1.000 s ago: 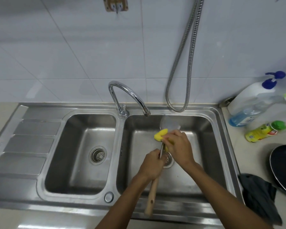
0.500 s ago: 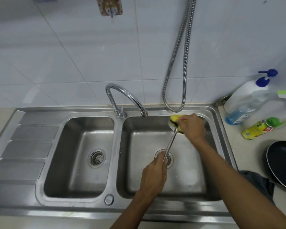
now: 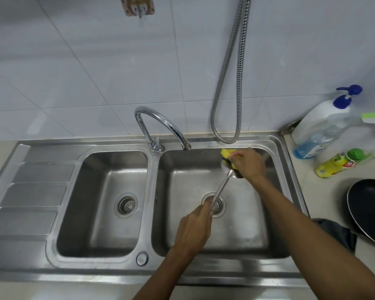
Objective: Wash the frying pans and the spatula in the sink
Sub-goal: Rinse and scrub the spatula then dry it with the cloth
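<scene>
Over the right basin of the steel double sink point(image 3: 154, 213), my left hand point(image 3: 193, 229) grips the handle end of the spatula point(image 3: 220, 190). Its metal shaft runs up and right to the far corner of the basin. There my right hand point(image 3: 248, 162) presses a yellow sponge point(image 3: 226, 153) around the spatula's blade, which is mostly hidden. A black frying pan point(image 3: 370, 211) lies on the counter at the right edge, partly out of view.
The chrome tap point(image 3: 160, 124) arches over the divider with no water visible. A metal hose point(image 3: 230, 83) hangs on the tiled wall. Soap bottles point(image 3: 320, 126) and a yellow bottle point(image 3: 336, 162) stand right of the sink. A dark cloth point(image 3: 338, 234) lies beside the pan.
My right hand with the sponge slid from mid-shaft up to the blade at the far right corner. The spatula swung so its blade points right. My left hand kept its grip.
</scene>
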The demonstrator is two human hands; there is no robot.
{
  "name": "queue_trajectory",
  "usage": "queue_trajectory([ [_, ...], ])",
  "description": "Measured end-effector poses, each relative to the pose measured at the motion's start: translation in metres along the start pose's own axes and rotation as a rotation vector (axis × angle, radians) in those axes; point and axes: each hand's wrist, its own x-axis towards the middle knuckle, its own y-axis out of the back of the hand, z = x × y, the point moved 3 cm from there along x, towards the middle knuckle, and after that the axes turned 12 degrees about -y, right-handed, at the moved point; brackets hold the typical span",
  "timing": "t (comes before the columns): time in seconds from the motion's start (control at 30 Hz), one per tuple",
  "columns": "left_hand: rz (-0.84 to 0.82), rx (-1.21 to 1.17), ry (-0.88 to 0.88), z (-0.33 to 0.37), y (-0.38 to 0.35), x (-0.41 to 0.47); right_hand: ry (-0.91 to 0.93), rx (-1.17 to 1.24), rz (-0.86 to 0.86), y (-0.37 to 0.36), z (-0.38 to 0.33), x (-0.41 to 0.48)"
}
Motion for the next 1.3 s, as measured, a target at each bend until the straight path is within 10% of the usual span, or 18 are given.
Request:
queue_trajectory([
  [0.13, 0.015, 0.064, -0.036, -0.012, 0.006, 0.003, 0.302, -0.083, -0.008, -0.009, -0.014, -0.043],
  [0.37, -0.047, 0.204, -0.1, -0.004, 0.008, 0.003, 0.042, -0.104, -0.069, -0.005, -0.001, 0.022],
  [0.63, -0.069, 0.071, 0.013, -0.017, 0.015, 0.012, 0.361, -0.094, -0.047, -0.025, 0.003, -0.031],
  [0.77, -0.078, -0.133, 0.088, -0.011, 0.011, 0.013, 0.04, -0.025, 0.031, -0.018, 0.029, 0.001],
  [1.0, -0.017, -1.14, 0.753, -0.004, 0.018, 0.029, 0.394, 0.147, -0.09, -0.06, 0.01, -0.107],
  [1.3, -0.126, -1.311, 0.669, 0.019, 0.038, 0.03, 0.291, -0.042, 0.457, -0.003, 0.028, -0.016],
])
